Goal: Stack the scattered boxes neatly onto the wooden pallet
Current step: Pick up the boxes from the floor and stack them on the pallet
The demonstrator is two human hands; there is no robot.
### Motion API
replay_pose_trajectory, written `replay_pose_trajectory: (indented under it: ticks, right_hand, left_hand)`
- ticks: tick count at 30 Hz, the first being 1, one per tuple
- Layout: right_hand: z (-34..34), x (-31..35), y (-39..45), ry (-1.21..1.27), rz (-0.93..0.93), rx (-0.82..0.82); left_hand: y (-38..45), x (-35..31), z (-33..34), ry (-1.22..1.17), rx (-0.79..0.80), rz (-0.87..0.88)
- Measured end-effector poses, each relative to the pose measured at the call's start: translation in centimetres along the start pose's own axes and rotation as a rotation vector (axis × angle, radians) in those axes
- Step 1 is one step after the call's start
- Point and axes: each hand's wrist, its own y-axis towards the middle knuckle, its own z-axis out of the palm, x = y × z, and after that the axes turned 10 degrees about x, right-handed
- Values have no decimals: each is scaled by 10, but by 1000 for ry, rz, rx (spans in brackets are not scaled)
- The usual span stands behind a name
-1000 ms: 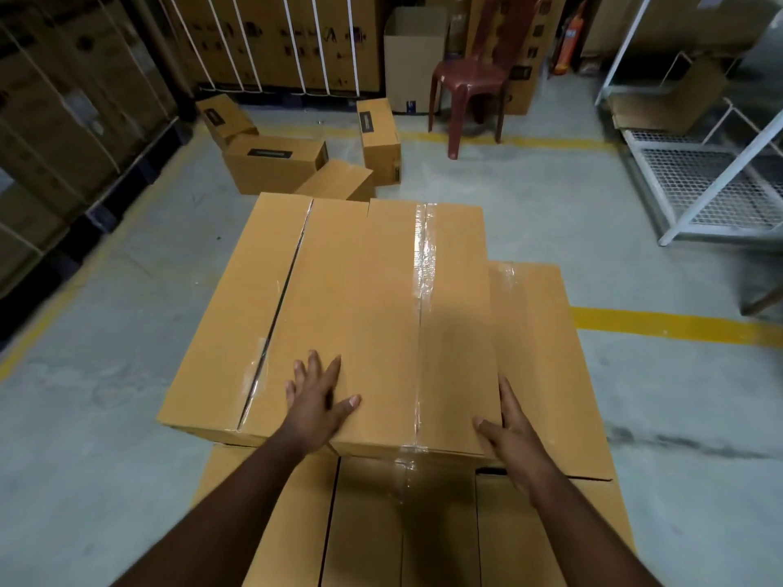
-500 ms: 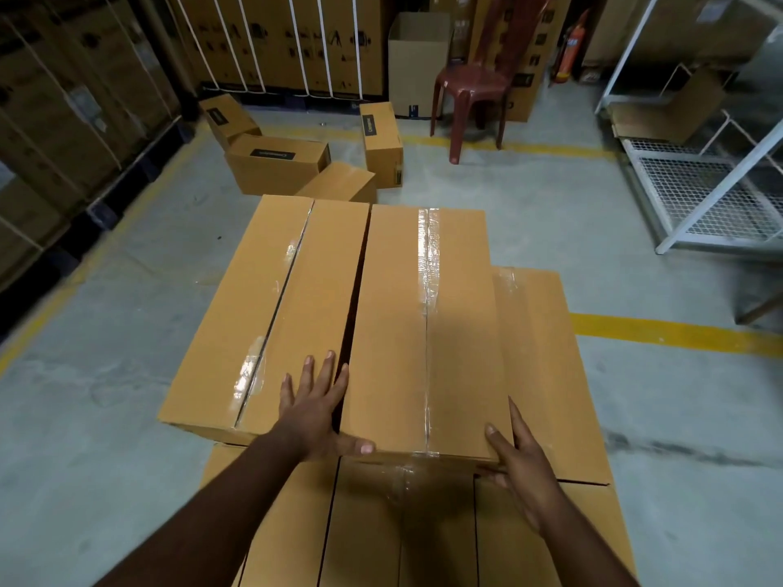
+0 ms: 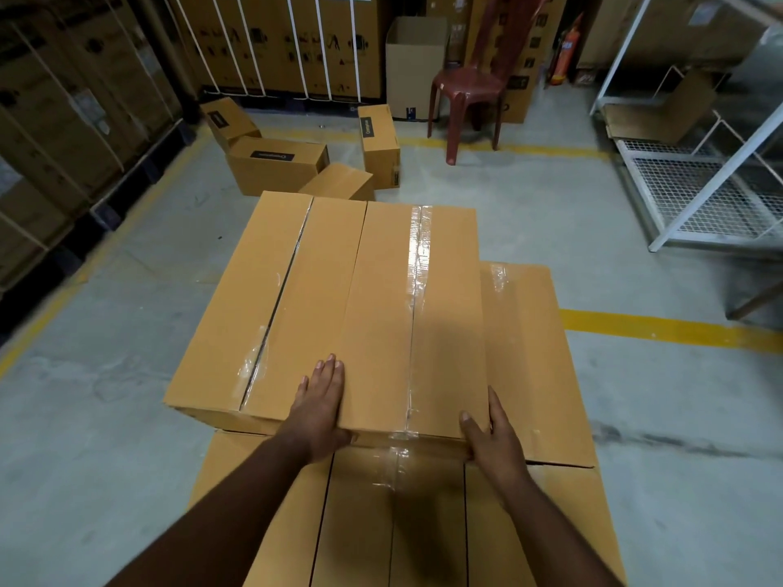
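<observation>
A stack of brown cardboard boxes fills the foreground and hides the pallet beneath it. On the top layer lies a taped box point(image 3: 417, 315), pressed against another top box point(image 3: 254, 315) on its left. My left hand point(image 3: 320, 406) clasps the taped box at its near left corner, fingers along the seam between the two boxes. My right hand point(image 3: 491, 438) grips its near right corner. A lower box point(image 3: 536, 362) shows to the right, and lower-layer boxes point(image 3: 360, 527) lie under my arms. Several scattered boxes point(image 3: 275, 163) lie on the floor beyond the stack.
A dark red plastic chair point(image 3: 470, 82) and an open carton point(image 3: 415, 65) stand at the back. Strapped cartons line the left wall point(image 3: 63, 133). A white metal rack point(image 3: 703, 192) stands at the right. A yellow floor line point(image 3: 661, 332) runs right of the stack.
Half a second ago a gap showed between the two top boxes; the taped box now sits tight against the left one. My left hand shifted from the left box's top to the taped box's corner.
</observation>
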Motion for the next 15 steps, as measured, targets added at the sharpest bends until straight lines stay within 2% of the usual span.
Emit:
replay_pose_trajectory:
  ticks: [5, 9, 12, 15]
  right_hand:
    - [2, 2, -14, -169, 17, -14]
    - [3, 5, -45, -240, -4, -126]
    - [11, 7, -90, -227, -93, -243]
    - [25, 8, -140, -178, -184, -211]
  left_hand:
    - [-20, -7, 16, -28, -37, -21]
    - [-56, -17, 23, -139, -69, -42]
    - [-105, -21, 37, -270, -188, -32]
    - [-161, -23, 54, -349, -281, -57]
